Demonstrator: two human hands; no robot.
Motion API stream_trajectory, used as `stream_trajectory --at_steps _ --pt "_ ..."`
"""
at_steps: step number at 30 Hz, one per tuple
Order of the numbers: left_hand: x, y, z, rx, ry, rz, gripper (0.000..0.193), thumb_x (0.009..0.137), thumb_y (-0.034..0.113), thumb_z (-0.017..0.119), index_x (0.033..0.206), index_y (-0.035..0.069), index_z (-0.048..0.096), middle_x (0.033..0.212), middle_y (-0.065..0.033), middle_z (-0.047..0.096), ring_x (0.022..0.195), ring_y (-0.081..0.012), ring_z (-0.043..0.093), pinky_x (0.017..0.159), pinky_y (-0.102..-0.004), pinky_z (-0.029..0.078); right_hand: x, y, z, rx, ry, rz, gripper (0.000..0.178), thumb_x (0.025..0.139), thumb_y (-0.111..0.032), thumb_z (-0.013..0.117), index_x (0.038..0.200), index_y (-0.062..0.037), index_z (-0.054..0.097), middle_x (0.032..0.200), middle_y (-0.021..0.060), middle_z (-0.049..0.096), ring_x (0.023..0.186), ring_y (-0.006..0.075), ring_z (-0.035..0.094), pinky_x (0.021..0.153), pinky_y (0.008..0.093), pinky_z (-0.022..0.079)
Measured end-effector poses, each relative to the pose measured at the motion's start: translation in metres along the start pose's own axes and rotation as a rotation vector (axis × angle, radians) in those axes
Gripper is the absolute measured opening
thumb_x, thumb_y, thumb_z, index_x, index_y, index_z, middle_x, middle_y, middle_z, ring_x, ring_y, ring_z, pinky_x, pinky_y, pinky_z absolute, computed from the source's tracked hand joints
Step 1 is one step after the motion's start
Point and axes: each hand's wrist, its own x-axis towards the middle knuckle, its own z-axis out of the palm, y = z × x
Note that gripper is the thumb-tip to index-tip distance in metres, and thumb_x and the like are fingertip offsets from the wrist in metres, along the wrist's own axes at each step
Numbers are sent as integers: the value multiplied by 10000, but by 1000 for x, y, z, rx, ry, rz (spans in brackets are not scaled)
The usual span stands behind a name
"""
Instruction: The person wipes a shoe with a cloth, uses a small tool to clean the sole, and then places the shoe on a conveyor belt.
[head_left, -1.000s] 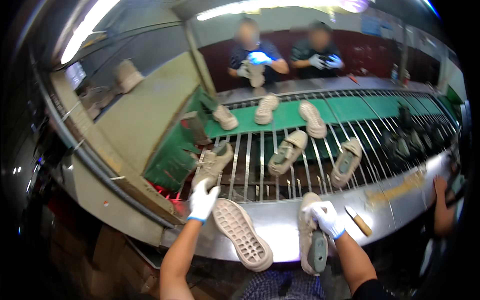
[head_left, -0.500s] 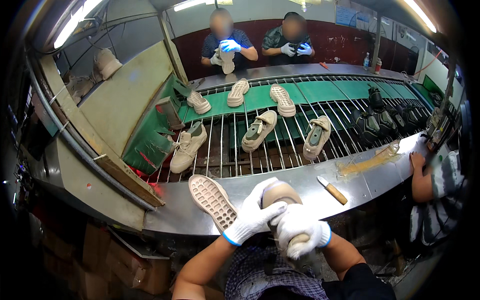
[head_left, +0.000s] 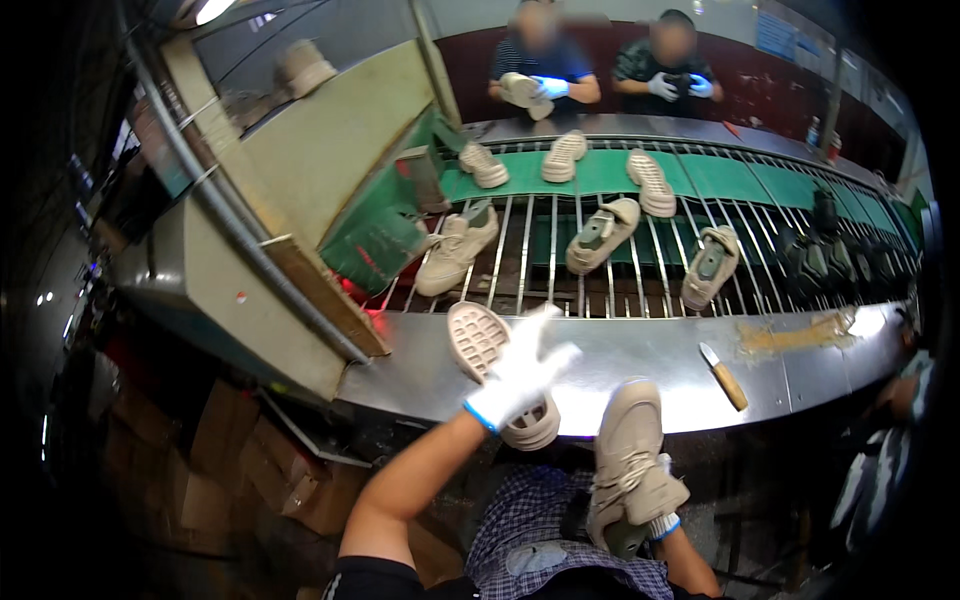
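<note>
A beige lace-up shoe [head_left: 630, 440] is held toe up in front of my body by my right hand [head_left: 664, 505], which wears a white glove with a blue cuff. Most of those fingers are hidden behind the shoe. My left hand [head_left: 522, 368], gloved the same way, reaches over a pale beige, waffle-patterned shoe sole [head_left: 476, 338] at the bench's near edge. Its fingers are spread and somewhat blurred, and the palm covers the sole's middle. Whether it touches the sole I cannot tell. To the right, a short knife [head_left: 722, 376] with a wooden handle lies on the metal bench.
Beyond the metal bench [head_left: 640, 345] runs a rack of metal bars [head_left: 510, 255] carrying several beige shoes and some black ones [head_left: 820, 260]. Sole-up shoes lie on the green belt [head_left: 605, 172]. Two people work across it. A cream panel with a grey pipe [head_left: 250, 240] bounds the left.
My left hand has left the held shoe and moved left over the sole. The shoe in my right hand now points toe up, closer to my body. The view has shifted left.
</note>
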Motion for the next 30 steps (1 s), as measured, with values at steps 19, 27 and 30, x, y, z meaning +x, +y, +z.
stream_trajectory --at_steps 19,27,30 --pt "-48 45 43 -680 -352 -104 617 1061 120 677 1618 -7 446 1558 -158 585 1430 -235 557 1225 -374 426 -23 -11 -13 111 -8 -33 906 1025 -705 562 1598 -11 464 1567 207 569 1361 379 622 1162 531 524" --pt "-79 30 65 -564 -425 -59 398 1112 130 585 1460 -63 596 1496 -211 632 1371 -282 614 1189 -414 472 -44 33 -22 94 92 55 856 1052 -614 603 1577 47 462 1536 230 589 1344 351 643 1146 497 549" --pt "-79 52 54 -592 -429 -75 401 1116 115 566 1470 -72 590 1529 -226 605 1402 -297 593 1204 -412 454 -43 39 -18 73 96 70 827 1066 -568 613 1564 74 462 1513 235 605 1330 330 656 1132 474 563"
